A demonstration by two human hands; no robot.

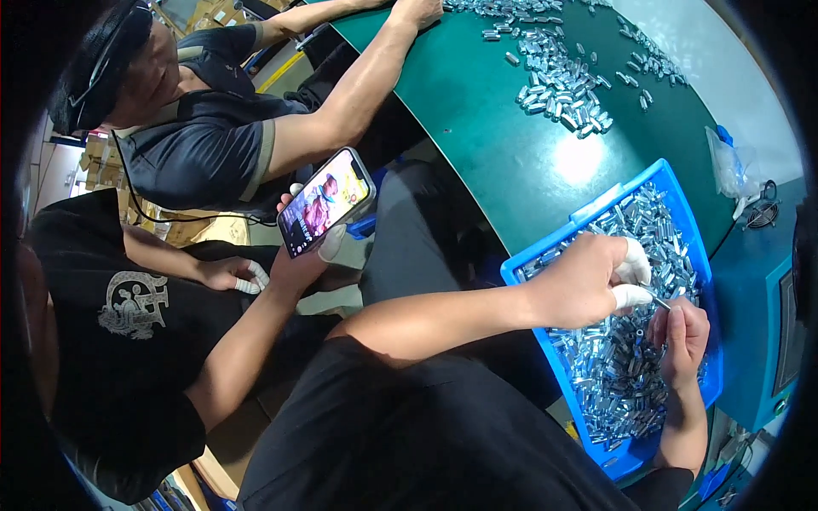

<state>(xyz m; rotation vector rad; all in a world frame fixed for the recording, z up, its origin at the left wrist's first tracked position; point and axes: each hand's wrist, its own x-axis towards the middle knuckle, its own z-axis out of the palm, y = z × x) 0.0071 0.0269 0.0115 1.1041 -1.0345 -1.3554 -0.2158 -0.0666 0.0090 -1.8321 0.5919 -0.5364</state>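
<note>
Over a blue plastic bin [575, 409] full of small, shiny metal tube-like pieces [609, 370], both my hands meet. My left hand [588, 277], with white covers on its thumb and fingertips, is closed in a pinch on one end of a slim metal piece [659, 301]. The other end of that piece lies at the fingertips of my right hand [682, 341], which is bare and curled closed around it. My right fingers partly hide how far the piece reaches into them.
The bin stands at the edge of a green table [486, 145]. Heaps of similar metal pieces [562, 89] lie farther back. A teal machine [758, 341] is at the right, near a clear plastic bag [733, 170]. At left, one person holds a phone [328, 200]; another leans on the table.
</note>
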